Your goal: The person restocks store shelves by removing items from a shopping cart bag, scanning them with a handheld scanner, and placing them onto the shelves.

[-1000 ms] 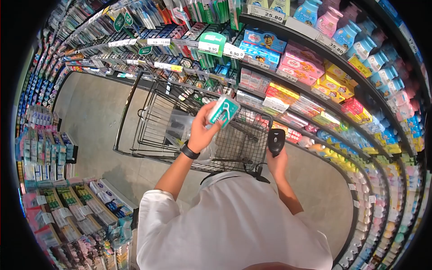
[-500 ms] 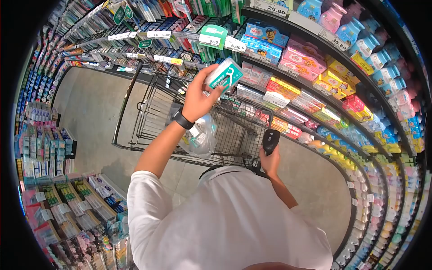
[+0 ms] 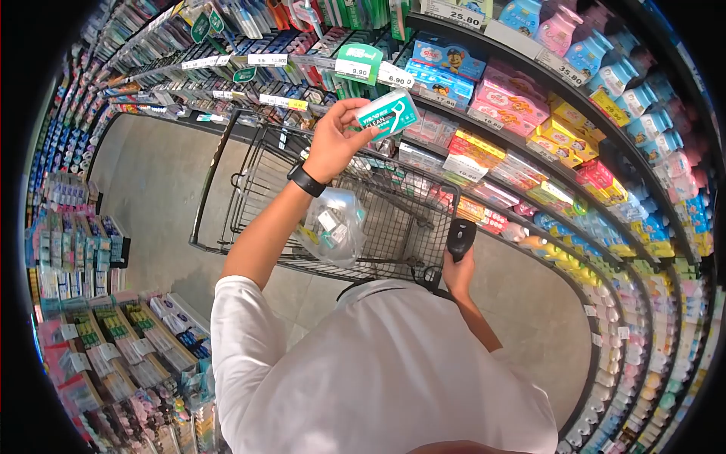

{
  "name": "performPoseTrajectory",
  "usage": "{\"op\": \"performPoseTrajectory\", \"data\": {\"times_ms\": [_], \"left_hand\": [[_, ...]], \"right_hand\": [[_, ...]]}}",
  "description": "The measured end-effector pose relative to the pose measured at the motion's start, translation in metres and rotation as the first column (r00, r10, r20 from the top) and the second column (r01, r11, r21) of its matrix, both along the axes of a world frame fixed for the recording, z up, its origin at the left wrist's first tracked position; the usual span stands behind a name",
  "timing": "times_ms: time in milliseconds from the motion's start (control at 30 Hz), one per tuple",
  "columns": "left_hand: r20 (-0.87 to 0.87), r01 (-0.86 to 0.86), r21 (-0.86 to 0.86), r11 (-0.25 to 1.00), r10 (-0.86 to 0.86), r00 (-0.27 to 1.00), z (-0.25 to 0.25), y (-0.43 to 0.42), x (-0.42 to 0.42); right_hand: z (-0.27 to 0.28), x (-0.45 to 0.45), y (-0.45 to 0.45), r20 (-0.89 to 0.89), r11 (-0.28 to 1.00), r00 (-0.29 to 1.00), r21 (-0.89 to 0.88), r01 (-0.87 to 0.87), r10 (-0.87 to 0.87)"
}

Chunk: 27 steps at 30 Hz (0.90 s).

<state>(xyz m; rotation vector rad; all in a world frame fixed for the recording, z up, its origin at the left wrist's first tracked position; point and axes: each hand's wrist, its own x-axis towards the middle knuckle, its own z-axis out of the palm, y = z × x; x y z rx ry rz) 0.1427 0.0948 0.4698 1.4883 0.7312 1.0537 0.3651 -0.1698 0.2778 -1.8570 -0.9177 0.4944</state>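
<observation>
My left hand (image 3: 336,140) pinches a green and white box of dental floss picks (image 3: 388,115) by its left end, raised in front of the shelf. A picture of a white floss pick shows on its face. A dark band (image 3: 305,181) circles my left wrist. My right hand (image 3: 459,272) is wrapped around the handle of a black barcode scanner (image 3: 460,238), held low beside the cart's right end. Below my left forearm, a clear plastic bag (image 3: 338,227) with small packages inside lies in the wire shopping cart (image 3: 393,219).
Shelves of boxed toothpaste (image 3: 446,68) and bottles (image 3: 586,53) curve along the right. Hanging toothbrush packs (image 3: 257,23) fill the back, above price tags (image 3: 353,69). A lower display of packaged goods (image 3: 121,340) stands at left. Grey floor (image 3: 151,181) surrounds the cart.
The floss pick box has turned flatter and shifted slightly right, its printed face now more visible. My right hand with the scanner has moved a little to the right.
</observation>
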Motion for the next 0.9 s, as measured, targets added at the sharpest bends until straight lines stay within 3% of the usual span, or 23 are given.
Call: {"op": "performPoseTrajectory", "data": {"times_ms": [67, 200, 300, 467, 667, 733, 900], "left_hand": [[0.027, 0.033, 0.014, 0.999, -0.034, 0.999, 0.005, 0.005, 0.005], [-0.048, 0.038, 0.228, 0.973, -0.028, 0.998, 0.031, 0.025, 0.018], [-0.271, 0.033, 0.508, 0.861, 0.123, 0.955, 0.063, 0.038, 0.028], [-0.241, 0.020, 0.809, 0.588, 0.299, 0.923, 0.107, 0.068, 0.051], [-0.323, 0.086, 0.832, 0.548, 0.353, 0.878, 0.107, 0.085, 0.067], [-0.414, 0.126, 0.778, 0.616, 0.351, 0.840, 0.095, 0.088, 0.070], [-0.472, 0.141, 0.749, 0.647, 0.372, 0.799, 0.059, 0.100, 0.077]], "right_hand": [[0.000, 0.002, 0.000, 0.010, 1.000, 1.000, 0.005, 0.005, -0.005], [0.004, 0.003, 0.000, -0.014, 1.000, 1.000, -0.014, 0.019, -0.019], [0.007, 0.003, 0.000, -0.031, 1.000, 0.999, -0.009, 0.017, -0.017], [0.004, 0.007, -0.001, -0.028, 0.999, 0.999, 0.016, 0.028, -0.028], [-0.010, 0.013, -0.008, -0.071, 0.997, 0.994, 0.017, 0.079, -0.078], [-0.012, 0.015, -0.009, -0.078, 0.997, 0.994, 0.006, 0.083, -0.082], [-0.010, 0.016, -0.012, -0.072, 0.994, 0.992, -0.005, 0.107, -0.107]]}}
